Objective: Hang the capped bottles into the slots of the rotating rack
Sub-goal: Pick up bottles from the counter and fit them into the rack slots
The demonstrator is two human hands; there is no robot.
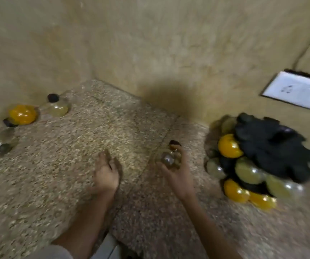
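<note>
Two plaster walls (pixel 150 34) cornering speckled stone counter (pixel 66 174), left hand (pixel 106 172) relaxed — right hand (pixel 176 176) gripping clear bottle (pixel 169 158), rack (pixel 273 146) nearby

Two hands in view: the right hand (pixel 178 177) holds one clear bottle (pixel 169 158). Well left of the left hand (pixel 106 176) lie one loose orange bottle (pixel 22 114) and, through blur, what look like three loose clear bottles (pixel 57 108). Right of the right hand, one black rack (pixel 273 146) carries three racked orange bottles (pixel 229 145) and about four racked clear bottles (pixel 247 170).
</note>
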